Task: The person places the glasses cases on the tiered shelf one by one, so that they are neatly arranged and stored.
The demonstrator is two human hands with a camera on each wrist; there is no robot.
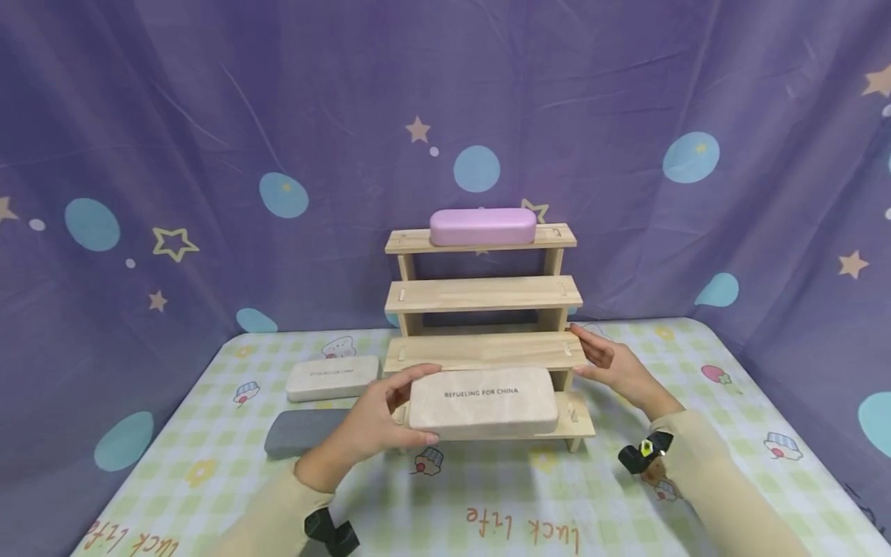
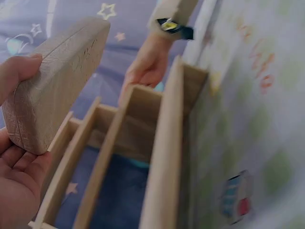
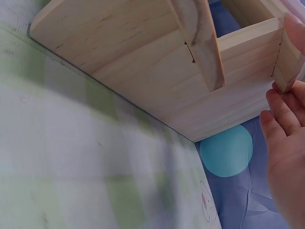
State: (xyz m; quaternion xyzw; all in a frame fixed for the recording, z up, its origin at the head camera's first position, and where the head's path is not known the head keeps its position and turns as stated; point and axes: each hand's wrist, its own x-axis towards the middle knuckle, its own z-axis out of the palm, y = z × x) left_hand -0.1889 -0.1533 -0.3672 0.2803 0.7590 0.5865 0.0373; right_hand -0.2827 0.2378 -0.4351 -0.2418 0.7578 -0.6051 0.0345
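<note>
In the head view, a beige case is gripped at its left end by the fingers of the left hand, before the lowest tier of a wooden rack. Its long axis is aligned left to right, roughly along the tiers, lettering upright. The rack's right side is gripped by the right hand. In the left wrist view, the case is slanted up and rightward from the fingers. In the right wrist view, a board end is held between thumb and fingers.
</note>
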